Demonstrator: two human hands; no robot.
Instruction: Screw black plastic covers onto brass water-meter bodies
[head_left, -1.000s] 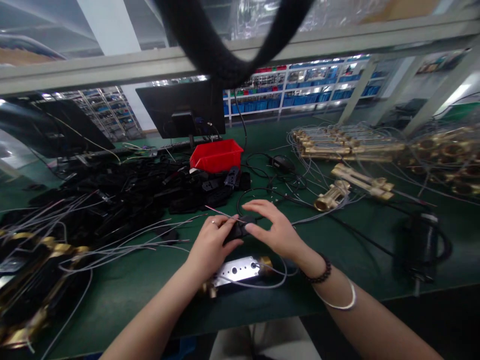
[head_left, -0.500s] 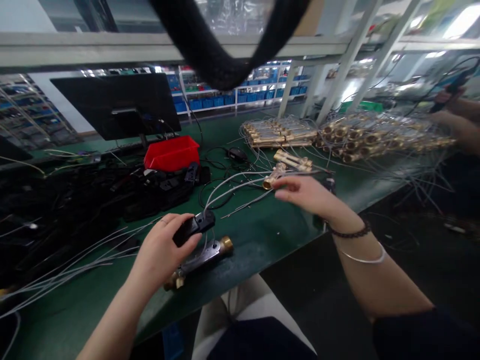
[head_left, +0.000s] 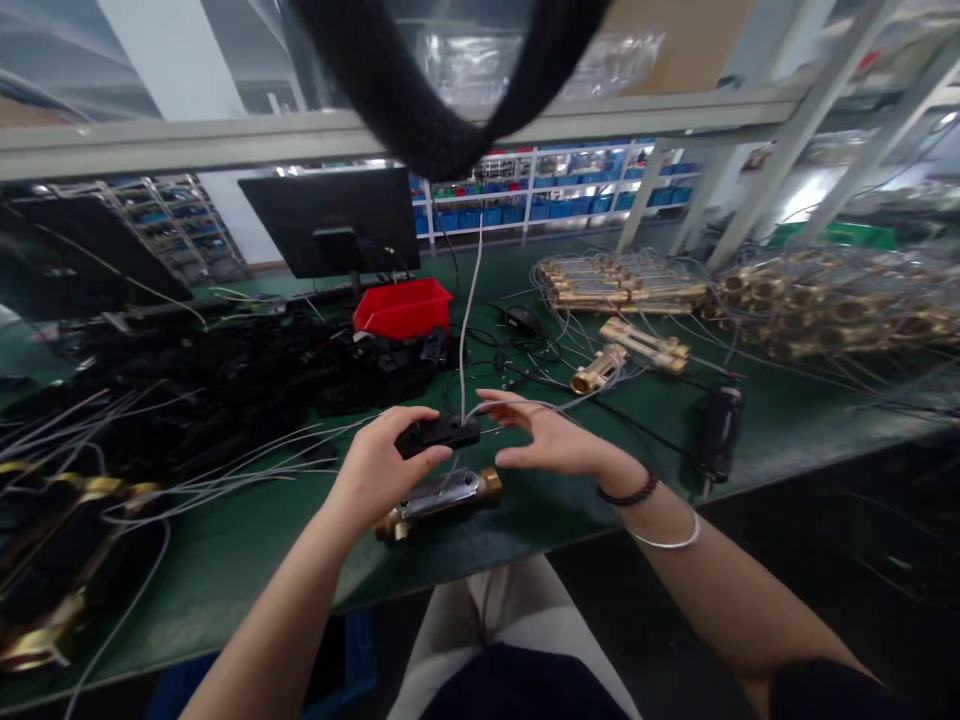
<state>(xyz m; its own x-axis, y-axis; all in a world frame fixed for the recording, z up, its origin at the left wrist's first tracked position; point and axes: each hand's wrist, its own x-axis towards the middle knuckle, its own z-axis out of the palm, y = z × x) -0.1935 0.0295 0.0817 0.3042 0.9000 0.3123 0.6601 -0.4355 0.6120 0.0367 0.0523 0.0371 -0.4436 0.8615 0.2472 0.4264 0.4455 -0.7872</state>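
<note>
My left hand point(head_left: 386, 455) pinches a long black plastic housing point(head_left: 457, 432) between thumb and fingers. Two grey cables come up through it; one grey cable point(head_left: 466, 330) stands upright, and the other bends right past my right fingers. Just below the housing, a brass pipe fitting point(head_left: 490, 484) with a silvery metal plate point(head_left: 439, 493) lies on the green bench. My right hand point(head_left: 551, 440) is beside the housing's right end, thumb and fingers apart, the bent cable running along its fingertips. No firm grip shows there.
A red bin point(head_left: 405, 308) stands behind a heap of black parts point(head_left: 225, 370). Brass fittings with cables are piled at the right point(head_left: 840, 300); two loose brass pieces point(head_left: 641, 343) lie nearer. A black hand tool point(head_left: 720, 430) rests near the bench edge. More brass assemblies point(head_left: 45, 640) sit left.
My right hand has come left from the brass pieces to the housing's right end. One cable now stands upright instead of leaning right. The view has turned left.
</note>
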